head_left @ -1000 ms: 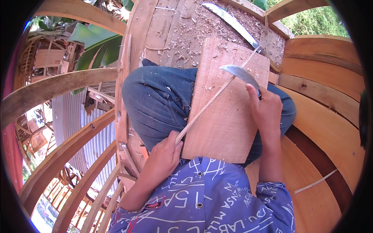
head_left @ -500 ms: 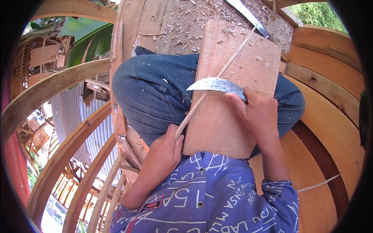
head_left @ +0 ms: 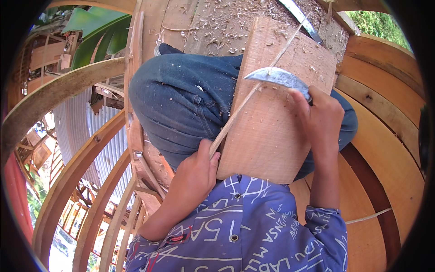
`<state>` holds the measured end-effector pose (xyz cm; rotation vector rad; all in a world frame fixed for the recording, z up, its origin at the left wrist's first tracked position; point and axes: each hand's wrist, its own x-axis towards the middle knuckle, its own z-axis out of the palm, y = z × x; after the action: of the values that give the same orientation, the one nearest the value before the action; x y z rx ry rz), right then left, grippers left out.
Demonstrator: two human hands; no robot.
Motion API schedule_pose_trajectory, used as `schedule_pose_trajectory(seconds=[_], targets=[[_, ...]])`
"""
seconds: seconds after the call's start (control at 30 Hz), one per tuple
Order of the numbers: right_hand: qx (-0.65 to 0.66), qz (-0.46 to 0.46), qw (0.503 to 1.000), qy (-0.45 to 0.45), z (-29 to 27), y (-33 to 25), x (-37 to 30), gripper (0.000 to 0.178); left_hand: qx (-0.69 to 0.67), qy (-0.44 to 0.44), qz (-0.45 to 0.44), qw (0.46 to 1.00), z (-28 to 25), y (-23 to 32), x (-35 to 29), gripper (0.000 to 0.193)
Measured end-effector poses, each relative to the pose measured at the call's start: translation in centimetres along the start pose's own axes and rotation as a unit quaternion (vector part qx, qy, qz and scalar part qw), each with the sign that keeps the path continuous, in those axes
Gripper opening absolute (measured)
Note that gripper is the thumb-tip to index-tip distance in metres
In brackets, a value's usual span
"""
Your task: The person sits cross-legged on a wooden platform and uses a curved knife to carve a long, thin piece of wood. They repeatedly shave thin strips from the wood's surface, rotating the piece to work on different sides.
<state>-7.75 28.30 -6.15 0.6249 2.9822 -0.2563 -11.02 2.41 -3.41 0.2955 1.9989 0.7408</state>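
Note:
A flat wooden board (head_left: pixel 267 131) lies across my lap. My left hand (head_left: pixel 195 168) is closed around the near end of a thin wooden strip (head_left: pixel 235 117), which runs slantwise over the board toward its far right edge. In my right hand (head_left: pixel 322 115) is a curved knife (head_left: pixel 281 77), its tip pointing left. The blade rests across the strip on the far half of the board, and my thumb presses along its near edge. The knife's handle is hidden in my fist.
Beyond the board a second long blade (head_left: pixel 300 19) lies among wood shavings (head_left: pixel 217 34) on the plank floor. Curved wooden ribs (head_left: pixel 68 86) rise at left, with corrugated metal sheet (head_left: pixel 74 122) past them. Curved planking (head_left: pixel 385 136) closes the right side.
My right hand and the knife have moved away from me and to the right along the strip. The board has tilted slightly rightward, and my left hand keeps its hold.

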Motion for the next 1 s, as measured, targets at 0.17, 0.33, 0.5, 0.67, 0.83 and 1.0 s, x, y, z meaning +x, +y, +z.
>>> schedule_pose_trajectory(seconds=[0.17,0.33,0.5,0.67,0.83,1.0], targets=[[-0.014,0.305,0.951,0.044,-4.3,10.2,3.8,0.062,0.011,-0.009,-0.012,1.000,-0.6,-0.6,-0.8,0.017],[0.004,0.048,0.999,-0.024,-2.6,1.0,0.3,0.050,0.026,0.003,-0.046,0.999,0.5,0.0,0.0,0.018],[0.052,-0.025,0.993,-0.104,-0.7,-2.9,-1.5,0.053,0.034,0.014,-0.015,0.999,0.3,-0.2,-0.7,0.018],[0.000,-0.021,0.998,-0.054,-0.5,-0.8,1.6,0.056,0.031,0.031,-0.018,0.999,0.6,0.0,-0.6,0.017],[-0.004,-0.007,1.000,-0.025,0.0,-0.3,2.2,0.056,0.022,0.028,-0.017,0.999,0.6,-0.2,-0.5,0.017],[-0.018,0.002,1.000,-0.005,0.1,0.4,2.8,0.058,0.020,0.025,-0.019,0.999,0.6,-0.4,-0.3,0.017]])
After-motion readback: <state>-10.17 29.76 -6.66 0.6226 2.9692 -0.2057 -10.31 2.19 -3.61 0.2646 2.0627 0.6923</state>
